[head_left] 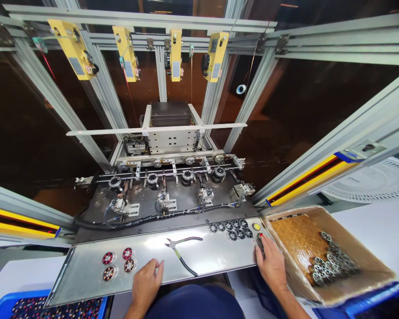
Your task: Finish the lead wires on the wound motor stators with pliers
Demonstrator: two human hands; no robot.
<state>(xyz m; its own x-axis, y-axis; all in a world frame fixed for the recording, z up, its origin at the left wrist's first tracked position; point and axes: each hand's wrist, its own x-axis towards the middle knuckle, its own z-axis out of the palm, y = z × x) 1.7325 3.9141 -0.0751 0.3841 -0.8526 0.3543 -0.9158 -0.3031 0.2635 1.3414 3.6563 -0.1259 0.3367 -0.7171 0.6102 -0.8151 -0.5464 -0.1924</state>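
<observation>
left hand lies loosely curled, holding nothing, on the steel worktop near the pliers | right hand presses fingertips on a dark button just below the yellow button, gripping nothing | wound stators at left | bare rings beside the buttons | cardboard box at right | four fixtures beyond
</observation>
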